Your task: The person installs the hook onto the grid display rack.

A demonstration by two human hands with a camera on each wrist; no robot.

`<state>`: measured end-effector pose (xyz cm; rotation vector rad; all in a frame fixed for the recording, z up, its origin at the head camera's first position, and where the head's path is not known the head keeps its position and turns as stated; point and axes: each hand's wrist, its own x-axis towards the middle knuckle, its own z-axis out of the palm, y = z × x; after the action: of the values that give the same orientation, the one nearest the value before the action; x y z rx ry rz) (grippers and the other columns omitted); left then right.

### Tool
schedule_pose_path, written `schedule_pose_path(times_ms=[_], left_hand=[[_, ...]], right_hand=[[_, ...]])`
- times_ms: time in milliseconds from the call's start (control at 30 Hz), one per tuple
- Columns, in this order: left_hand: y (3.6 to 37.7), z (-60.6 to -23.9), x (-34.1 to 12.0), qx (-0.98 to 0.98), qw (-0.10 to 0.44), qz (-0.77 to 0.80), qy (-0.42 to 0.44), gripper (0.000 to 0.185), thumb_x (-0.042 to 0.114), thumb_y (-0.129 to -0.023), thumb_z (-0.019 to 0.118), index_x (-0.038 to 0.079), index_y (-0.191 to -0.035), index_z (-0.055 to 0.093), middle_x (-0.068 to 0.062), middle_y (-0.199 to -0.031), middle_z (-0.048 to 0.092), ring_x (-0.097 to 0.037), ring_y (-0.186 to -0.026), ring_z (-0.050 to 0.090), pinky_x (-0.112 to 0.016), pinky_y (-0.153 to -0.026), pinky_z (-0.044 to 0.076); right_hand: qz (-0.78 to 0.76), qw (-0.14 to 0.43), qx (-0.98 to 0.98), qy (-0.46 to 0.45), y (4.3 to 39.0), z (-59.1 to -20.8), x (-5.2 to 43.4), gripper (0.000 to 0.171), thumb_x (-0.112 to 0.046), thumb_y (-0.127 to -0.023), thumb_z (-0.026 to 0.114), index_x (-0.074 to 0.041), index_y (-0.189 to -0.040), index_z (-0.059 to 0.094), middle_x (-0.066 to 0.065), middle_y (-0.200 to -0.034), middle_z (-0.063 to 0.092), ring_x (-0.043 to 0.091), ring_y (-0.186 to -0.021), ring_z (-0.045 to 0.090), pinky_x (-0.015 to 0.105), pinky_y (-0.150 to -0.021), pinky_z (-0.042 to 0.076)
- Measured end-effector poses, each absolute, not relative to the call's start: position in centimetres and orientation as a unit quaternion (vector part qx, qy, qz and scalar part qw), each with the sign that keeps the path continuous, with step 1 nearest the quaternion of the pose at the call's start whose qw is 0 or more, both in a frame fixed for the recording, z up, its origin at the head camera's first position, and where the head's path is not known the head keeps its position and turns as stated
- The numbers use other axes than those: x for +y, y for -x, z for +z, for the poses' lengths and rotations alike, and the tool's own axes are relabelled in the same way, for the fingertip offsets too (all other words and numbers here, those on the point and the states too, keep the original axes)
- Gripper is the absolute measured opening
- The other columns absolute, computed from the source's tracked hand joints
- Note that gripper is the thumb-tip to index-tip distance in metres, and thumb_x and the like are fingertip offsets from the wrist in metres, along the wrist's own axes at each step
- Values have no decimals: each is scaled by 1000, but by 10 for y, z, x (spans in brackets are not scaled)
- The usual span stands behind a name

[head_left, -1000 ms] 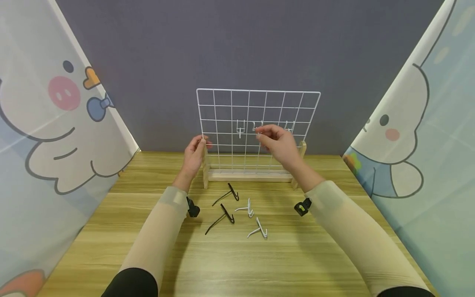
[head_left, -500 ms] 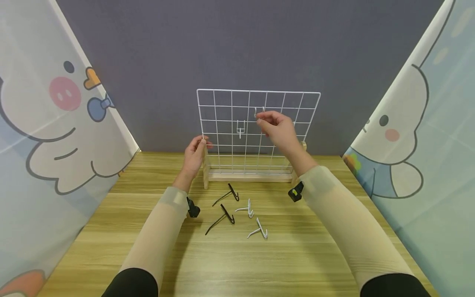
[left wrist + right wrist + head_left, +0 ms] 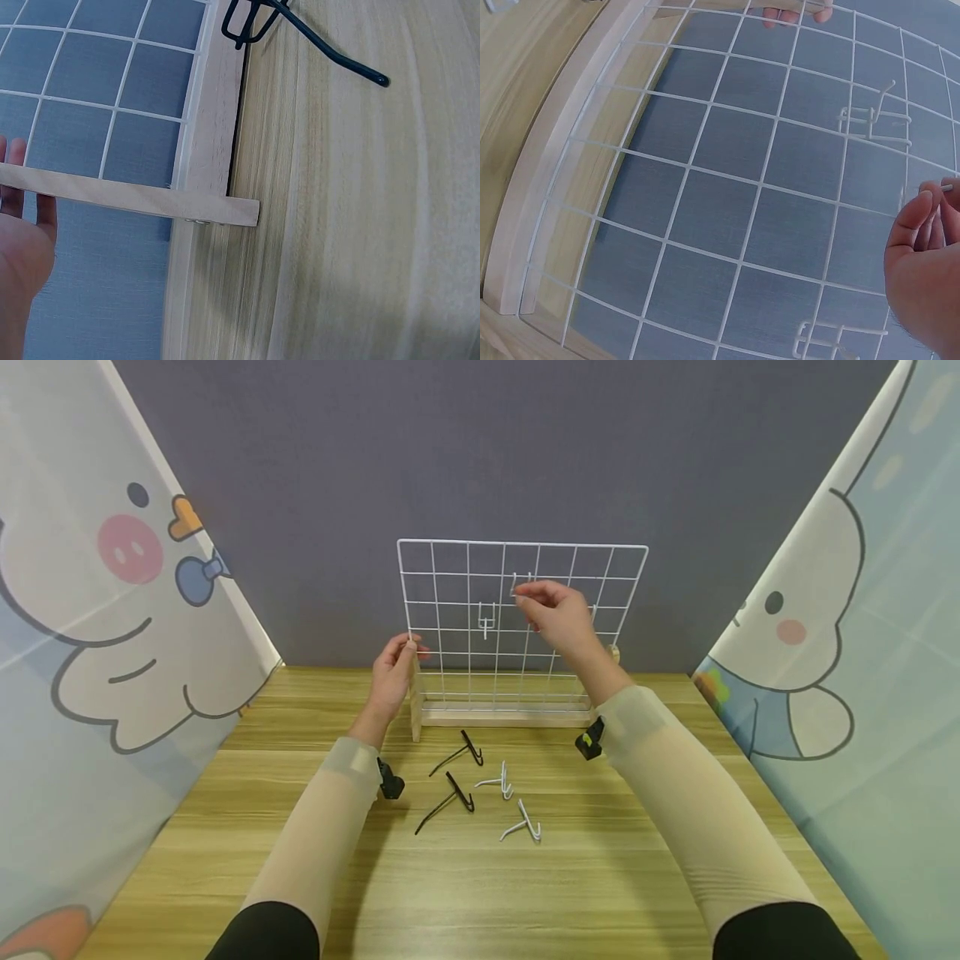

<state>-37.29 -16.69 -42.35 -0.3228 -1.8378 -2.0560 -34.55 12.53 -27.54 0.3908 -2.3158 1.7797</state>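
A white wire grid panel (image 3: 450, 585) stands upright in a wooden stand (image 3: 502, 718) at the back of the table. My left hand (image 3: 403, 653) grips the stand's left wooden post (image 3: 127, 196). My right hand (image 3: 527, 597) is raised in front of the grid's upper middle and pinches a small white hook (image 3: 521, 583) against the wires. Only the hook's tip (image 3: 946, 187) shows past the right hand's fingers (image 3: 913, 217) in the right wrist view. One white hook (image 3: 486, 617) hangs on the grid left of that hand, and another hung hook (image 3: 823, 339) shows low in the right wrist view.
On the wooden table (image 3: 600, 877) in front of the stand lie two black hooks (image 3: 457, 752) (image 3: 446, 802) and two white hooks (image 3: 498, 782) (image 3: 522, 827). Printed curtains (image 3: 112, 610) close off both sides, and a grey wall stands behind.
My right hand has lifted the white hook from the grid's middle row up to a higher row. The left hand has stayed on the post.
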Motion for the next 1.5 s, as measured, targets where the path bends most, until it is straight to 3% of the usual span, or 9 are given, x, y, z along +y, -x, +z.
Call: schedule_pose_path(times_ms=[133,367,500,733,900,1067,1200,1300,1500], left_hand=[[373,-423,-167,-655,178,-726,111,34,14,-117,51,-10,-140,58,9,-103,74,-29,-112,73,-37,-110,54],[372,-422,-166,-652,183,-726,115,36,15,-117,51,-14,-140,55,5,-105,75,-48,-119,67,-55,-117,49],[372,-423,-166,-649,186,-728,119,36,14,-118,51,-14,-139,55,6,-103,75,-42,-115,71,-52,-116,51],[372,-423,-165,-639,190,-736,120,36,13,-117,51,-15,-138,55,8,-101,75,-15,-101,76,-40,-109,55],[372,-423,-165,-640,187,-736,118,32,13,-117,50,-12,-136,58,9,-101,75,-11,-99,74,-39,-109,55],[373,-423,-166,-645,186,-732,117,36,14,-117,51,-15,-139,54,8,-102,75,-16,-103,75,-38,-109,54],[373,-423,-167,-644,181,-734,114,36,14,-117,51,-13,-140,56,7,-103,75,-32,-112,73,-52,-117,49],[374,-423,-167,-644,179,-735,112,36,14,-117,51,-13,-140,56,7,-103,75,-33,-113,73,-54,-117,49],[375,-424,-167,-641,182,-737,112,36,15,-117,53,-13,-139,55,0,-106,76,-28,-109,75,-38,-108,55]], right_hand=[[605,90,-780,-129,347,-277,126,28,-19,-107,72,-4,-131,76,-10,-85,68,14,-75,61,20,-69,53],[635,81,-757,-132,349,-279,127,31,-12,-108,69,4,-135,72,-10,-89,73,7,-73,60,21,-68,53],[643,78,-750,-135,349,-279,127,30,-10,-108,68,5,-135,72,-9,-90,74,7,-73,61,20,-67,53],[641,71,-753,-135,349,-279,128,31,-12,-109,69,3,-135,72,-8,-93,75,8,-75,62,19,-67,54],[637,72,-755,-137,348,-279,128,26,-12,-109,68,-2,-132,74,-8,-94,74,8,-75,62,20,-68,55],[634,73,-756,-145,348,-280,129,26,-14,-109,68,-3,-132,74,-8,-94,74,7,-75,63,21,-69,56],[637,70,-754,-146,349,-281,130,31,-16,-110,68,1,-135,71,-7,-97,73,7,-75,65,21,-69,57],[638,69,-753,-147,347,-280,130,32,-17,-111,66,1,-137,70,-4,-99,73,8,-75,66,22,-70,58],[625,71,-761,-157,341,-281,133,32,-20,-113,64,-2,-138,71,1,-105,73,10,-76,67,30,-77,63]])
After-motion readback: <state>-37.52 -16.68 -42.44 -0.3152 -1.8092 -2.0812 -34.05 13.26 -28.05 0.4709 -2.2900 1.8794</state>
